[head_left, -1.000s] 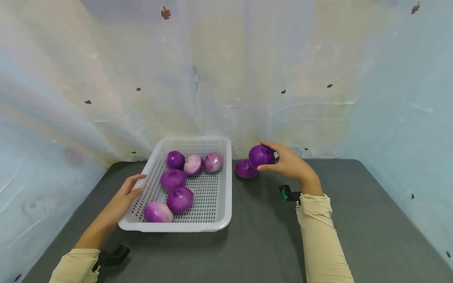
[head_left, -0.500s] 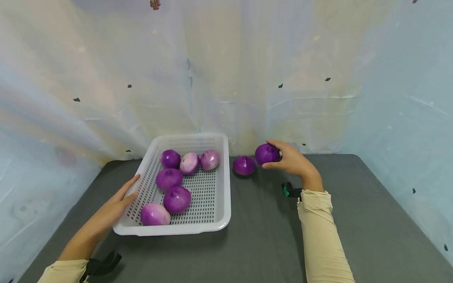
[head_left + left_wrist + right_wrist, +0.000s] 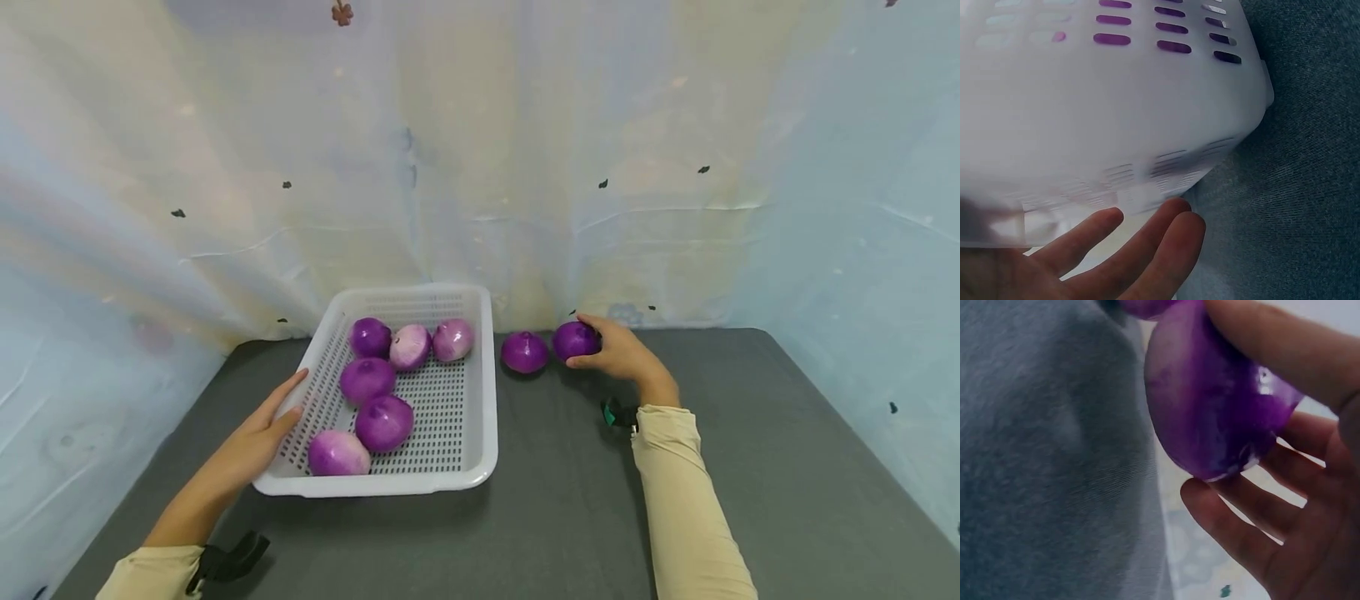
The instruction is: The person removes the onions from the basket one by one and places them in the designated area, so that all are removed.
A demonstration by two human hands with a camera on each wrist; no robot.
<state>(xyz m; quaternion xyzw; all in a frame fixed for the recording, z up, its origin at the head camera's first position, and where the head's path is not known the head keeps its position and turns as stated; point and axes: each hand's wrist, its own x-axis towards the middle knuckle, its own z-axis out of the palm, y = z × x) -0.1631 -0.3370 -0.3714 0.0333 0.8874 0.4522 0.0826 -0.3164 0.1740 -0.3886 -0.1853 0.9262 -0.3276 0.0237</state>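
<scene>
My right hand [image 3: 621,350] holds a purple onion [image 3: 576,342] between thumb and fingers, low over the table's back part. In the right wrist view the thumb lies along one side of this onion [image 3: 1216,394] and the fingers along the other. Close to its left, a second purple onion [image 3: 524,352] sits on the table with its tip up. My left hand [image 3: 255,437] is at the left side of a white perforated basket [image 3: 480,400], its fingers extended along the outside wall. The left wrist view shows these fingers [image 3: 1175,250] nearly straight by the basket wall [image 3: 1097,106].
Several purple and pale pink onions lie in the basket, mostly toward its left and back, such as a two-toned onion [image 3: 339,453] at the near corner. A dark grey cloth covers the table [image 3: 555,517]. A pale patterned curtain [image 3: 480,167] hangs behind.
My right hand has carried its onion rightward and down, away from the onion beside it, which now stands upright. The left hand stays by the basket. The head view shifts slightly.
</scene>
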